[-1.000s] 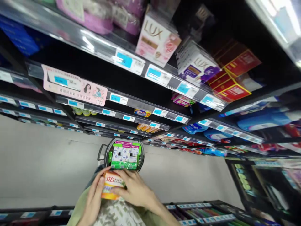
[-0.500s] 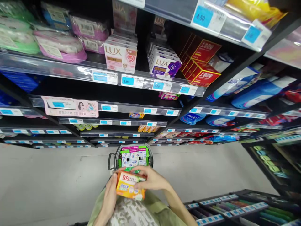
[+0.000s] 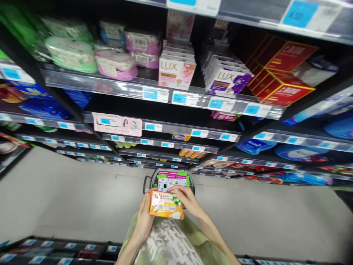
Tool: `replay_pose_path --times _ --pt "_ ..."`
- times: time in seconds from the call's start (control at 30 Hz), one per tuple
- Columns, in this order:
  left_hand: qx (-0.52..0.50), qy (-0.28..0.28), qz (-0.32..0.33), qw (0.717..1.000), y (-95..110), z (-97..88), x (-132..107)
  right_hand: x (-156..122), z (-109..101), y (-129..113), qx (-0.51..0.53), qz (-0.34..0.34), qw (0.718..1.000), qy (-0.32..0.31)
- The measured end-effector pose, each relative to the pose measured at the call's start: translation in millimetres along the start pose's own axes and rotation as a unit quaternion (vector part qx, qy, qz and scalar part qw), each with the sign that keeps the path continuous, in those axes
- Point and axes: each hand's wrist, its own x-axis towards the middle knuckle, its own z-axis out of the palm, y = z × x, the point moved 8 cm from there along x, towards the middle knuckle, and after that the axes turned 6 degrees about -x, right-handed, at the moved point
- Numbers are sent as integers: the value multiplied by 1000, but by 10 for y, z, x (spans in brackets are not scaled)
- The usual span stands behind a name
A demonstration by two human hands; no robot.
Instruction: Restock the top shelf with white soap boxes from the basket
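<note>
Raised slightly, soap pack (image 3: 166, 205) gripped by left hand (image 3: 145, 218) and right hand (image 3: 189, 200), unshelved; basket (image 3: 190, 183) full.

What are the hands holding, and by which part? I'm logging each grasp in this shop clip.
An orange soap pack, held in both hands: the left hand grips its left end, the right hand its top right edge, above the basket.

Both hands, left (image 3: 145, 221) and right (image 3: 190, 201), grip orange packet (image 3: 166, 205) (basket (image 3: 190, 183) beyond).
</note>
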Motion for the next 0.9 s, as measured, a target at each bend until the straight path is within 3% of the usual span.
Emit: replay_pose_path --times 0.2,0.47,0.7,0.9 --pt "8 7 25 1000 166 -44 28 132 107 11 5 29 1000 -1" --pt "77 -21 89 993 387 -101 141 254 166 173 48 82 994 59" --pt "79 -37 99 991 450 -82 244 331 166 179 77 108 987 91" --pt "83 -35 117 989 509 -93 332 361 133 67 29 137 984 111"
